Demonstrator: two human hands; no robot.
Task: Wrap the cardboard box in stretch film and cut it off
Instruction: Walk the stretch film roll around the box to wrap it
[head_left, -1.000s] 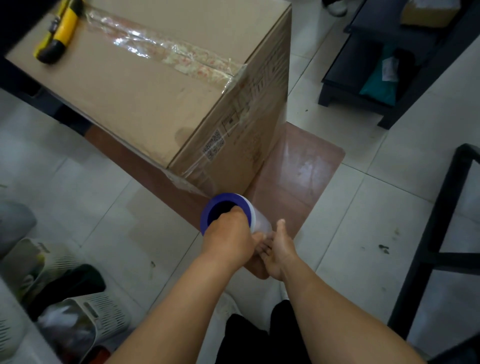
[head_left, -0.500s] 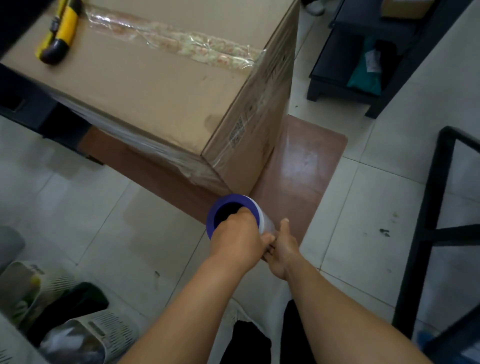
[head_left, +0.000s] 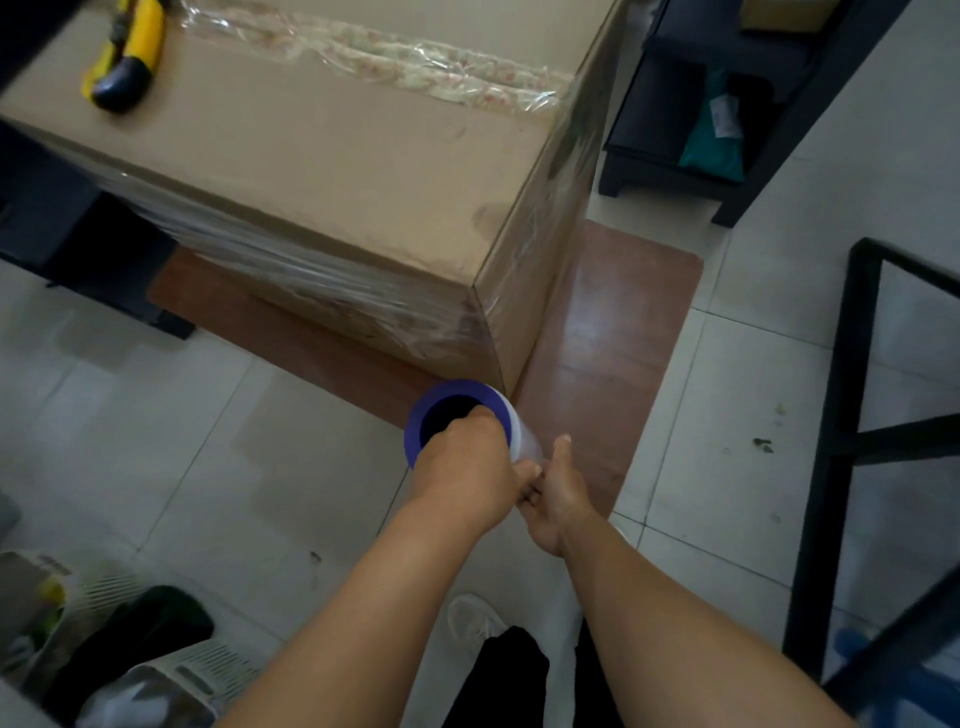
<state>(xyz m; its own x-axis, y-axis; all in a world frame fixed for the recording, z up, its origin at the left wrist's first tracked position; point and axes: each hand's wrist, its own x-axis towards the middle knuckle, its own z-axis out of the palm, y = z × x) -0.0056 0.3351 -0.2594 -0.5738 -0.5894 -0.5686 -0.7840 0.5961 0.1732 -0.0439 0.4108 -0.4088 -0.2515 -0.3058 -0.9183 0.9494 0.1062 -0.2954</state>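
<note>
I see a white tiled floor (head_left: 260, 467), a brown mat (head_left: 613, 364), a dark shelf (head_left: 670, 119) and white baskets (head_left: 171, 680) near my shoe (head_left: 472, 621).

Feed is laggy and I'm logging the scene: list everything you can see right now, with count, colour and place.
cardboard box: one, brown, centre, film on near side
stretch film roll: one, clear with purple core, at box's near corner
utility knife: one, yellow and black, on box top, far left
board: one, reddish brown, under box
dark shelf unit: one, black, top right
metal frame: one, black, right
baskets: two, white, bottom left
shoe: one, white, bottom centre
left hand: one, grip on roll's top rim
right hand: one, grip lower on roll
</note>
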